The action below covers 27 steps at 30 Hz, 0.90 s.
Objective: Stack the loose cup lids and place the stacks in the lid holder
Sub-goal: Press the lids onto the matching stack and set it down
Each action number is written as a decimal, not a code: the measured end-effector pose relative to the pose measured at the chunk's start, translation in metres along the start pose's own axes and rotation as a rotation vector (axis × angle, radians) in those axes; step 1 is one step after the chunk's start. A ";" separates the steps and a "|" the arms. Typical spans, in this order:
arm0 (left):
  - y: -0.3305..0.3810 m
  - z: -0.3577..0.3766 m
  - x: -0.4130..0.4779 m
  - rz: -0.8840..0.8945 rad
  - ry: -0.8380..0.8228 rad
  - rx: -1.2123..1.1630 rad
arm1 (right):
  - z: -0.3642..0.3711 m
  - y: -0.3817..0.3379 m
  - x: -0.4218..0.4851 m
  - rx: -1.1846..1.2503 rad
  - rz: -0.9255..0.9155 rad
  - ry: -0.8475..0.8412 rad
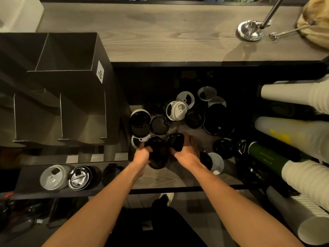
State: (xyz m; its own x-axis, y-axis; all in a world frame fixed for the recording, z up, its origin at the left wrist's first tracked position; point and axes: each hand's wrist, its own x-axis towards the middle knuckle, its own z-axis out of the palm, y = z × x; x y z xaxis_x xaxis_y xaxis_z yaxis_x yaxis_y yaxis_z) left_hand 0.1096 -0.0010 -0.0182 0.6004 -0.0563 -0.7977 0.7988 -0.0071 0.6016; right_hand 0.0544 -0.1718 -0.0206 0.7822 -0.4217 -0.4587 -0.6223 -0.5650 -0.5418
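Several loose cup lids, black (195,118) and white (176,108), lie scattered on the lower counter. My left hand (142,154) grips a stack of black lids (157,152) near the counter's front. Just to its right, my right hand (187,148) holds a black lid (176,142) tilted on edge, close to that stack. The lid holder (26,186) sits at the lower left, with a white lid stack (52,177), a black lid stack (80,177) and another dark stack (112,172) lying in it.
A tall black divided organizer (71,86) stands left of the lids. Sleeves of paper cups (293,94), a clear sleeve (293,132) and a green one (267,155) lie at the right. A raised wooden ledge (160,32) behind holds a chrome post base (250,30).
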 end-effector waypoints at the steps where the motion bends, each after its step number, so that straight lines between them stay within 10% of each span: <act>1: 0.001 -0.001 -0.002 -0.042 0.007 -0.074 | 0.001 -0.001 -0.002 0.022 -0.023 0.028; 17: 0.021 -0.018 -0.035 -0.255 -0.310 -0.217 | -0.004 -0.061 -0.043 0.422 -0.278 -0.416; 27: 0.021 -0.046 -0.060 -0.189 -0.330 -0.304 | 0.013 -0.083 -0.069 0.288 -0.293 -0.266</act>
State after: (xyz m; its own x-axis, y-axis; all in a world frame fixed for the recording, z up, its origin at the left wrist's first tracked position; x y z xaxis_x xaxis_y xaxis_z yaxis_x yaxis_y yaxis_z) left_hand 0.0928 0.0485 0.0404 0.4380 -0.3964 -0.8068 0.8977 0.2413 0.3687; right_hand 0.0515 -0.0865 0.0472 0.9141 -0.0573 -0.4014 -0.3896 -0.3981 -0.8305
